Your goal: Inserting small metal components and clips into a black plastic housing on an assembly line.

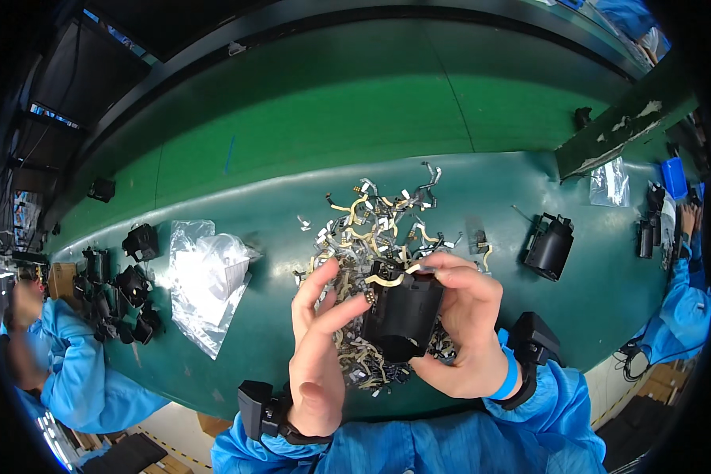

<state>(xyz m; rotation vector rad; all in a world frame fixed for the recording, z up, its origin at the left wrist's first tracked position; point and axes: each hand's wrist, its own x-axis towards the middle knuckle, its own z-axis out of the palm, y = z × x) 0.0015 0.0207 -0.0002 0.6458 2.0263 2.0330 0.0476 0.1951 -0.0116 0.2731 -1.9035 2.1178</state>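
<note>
In front of me my right hand grips a black plastic housing, thumb low on its side and fingers at its upper corner. A yellowish flex cable bends across the top of the housing, its right end under my right fingertips. My left hand is open at the housing's left, fingers spread. One left fingertip is beside the cable's dotted left end; whether it touches cannot be told. Beneath both hands spreads a pile of loose flex cables, partly hidden by the housing.
A clear plastic bag with white contents lies left of the pile. Several black parts are grouped farther left. Another black housing stands at right. A green post rises behind it. People in blue sleeves sit at both sides.
</note>
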